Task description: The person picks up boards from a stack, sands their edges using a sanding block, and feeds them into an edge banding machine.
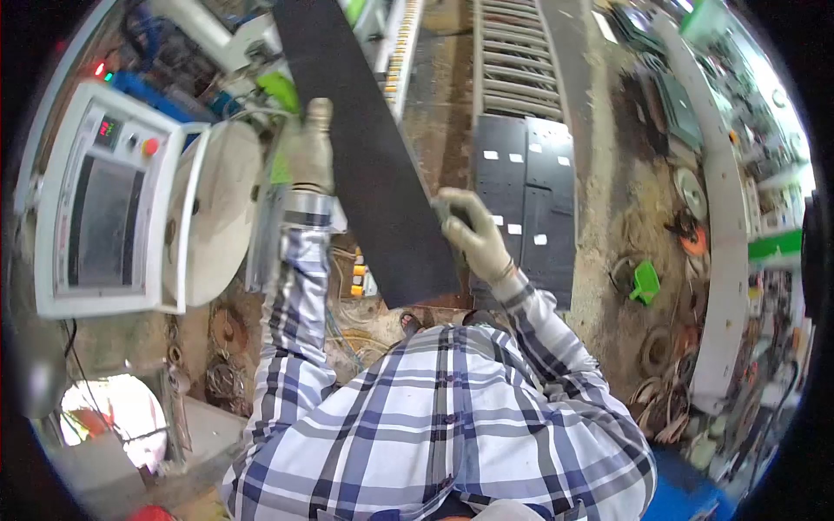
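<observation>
A long dark board [373,156] slants across the middle of the head view, its near end above my torso. My gloved right hand [472,233] grips the board's right edge, thumb and fingers pressed together on it. On the other side, my gloved left hand [309,149] is at the board's left edge, blurred; how its fingers lie there is hard to make out. To the right, dark panels [512,187] with small white labels lie side by side at the near end of a roller conveyor [519,61].
At the left stands a white control panel [156,208] with a screen, beside a large pale disc [228,208]. A green dustpan-like object [644,282] lies on the floor at the right, near scattered rolls [656,350]. A long pale beam [730,226] runs along the right side.
</observation>
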{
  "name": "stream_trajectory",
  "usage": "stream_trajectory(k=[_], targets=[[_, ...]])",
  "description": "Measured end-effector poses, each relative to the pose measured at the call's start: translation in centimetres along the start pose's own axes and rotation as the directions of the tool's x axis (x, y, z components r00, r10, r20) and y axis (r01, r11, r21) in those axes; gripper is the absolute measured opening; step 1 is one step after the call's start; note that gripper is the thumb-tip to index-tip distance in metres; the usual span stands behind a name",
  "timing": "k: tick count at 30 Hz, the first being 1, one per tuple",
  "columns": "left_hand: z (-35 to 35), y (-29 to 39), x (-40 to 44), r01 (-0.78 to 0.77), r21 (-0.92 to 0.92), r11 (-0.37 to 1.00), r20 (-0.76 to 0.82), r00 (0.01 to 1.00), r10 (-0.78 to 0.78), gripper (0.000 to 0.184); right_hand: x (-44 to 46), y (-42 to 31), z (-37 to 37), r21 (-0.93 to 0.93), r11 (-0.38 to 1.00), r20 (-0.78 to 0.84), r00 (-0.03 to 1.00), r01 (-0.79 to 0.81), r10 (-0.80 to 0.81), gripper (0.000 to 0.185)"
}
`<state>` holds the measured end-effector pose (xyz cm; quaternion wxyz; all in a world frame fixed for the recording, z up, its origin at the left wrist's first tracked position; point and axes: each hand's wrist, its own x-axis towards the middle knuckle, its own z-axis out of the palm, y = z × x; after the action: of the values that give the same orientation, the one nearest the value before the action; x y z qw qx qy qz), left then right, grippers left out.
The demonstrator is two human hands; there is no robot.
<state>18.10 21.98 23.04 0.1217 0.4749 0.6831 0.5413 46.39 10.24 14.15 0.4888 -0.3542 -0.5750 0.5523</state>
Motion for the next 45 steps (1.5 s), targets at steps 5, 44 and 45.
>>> stream_trajectory(k=[5, 44, 45], targets=[[-4.0, 1.3, -2.7, -0.230, -0.047, 0.972, 0.241, 0.942, 0.234, 0.091, 4.2, -0.5, 0.9, 0.199, 0.979, -0.145, 0.987, -0.036, 0.066, 0.051], [-13.0, -24.3, -12.7, -0.190, 0.714, 0.674, 0.178, 0.980, 0.088, 0.047, -2.9, 4.4, 1.8, 0.298, 0.904, -0.178, 0.913, -0.306, 0.367, 0.042], [-12.4, -24.5, -12.2, -0.190, 0.708, 0.680, 0.160, 0.981, 0.108, 0.047, -2.5, 4.7, 1.9, 0.292, 0.906, -0.177, 0.914, -0.306, 0.365, 0.042]])
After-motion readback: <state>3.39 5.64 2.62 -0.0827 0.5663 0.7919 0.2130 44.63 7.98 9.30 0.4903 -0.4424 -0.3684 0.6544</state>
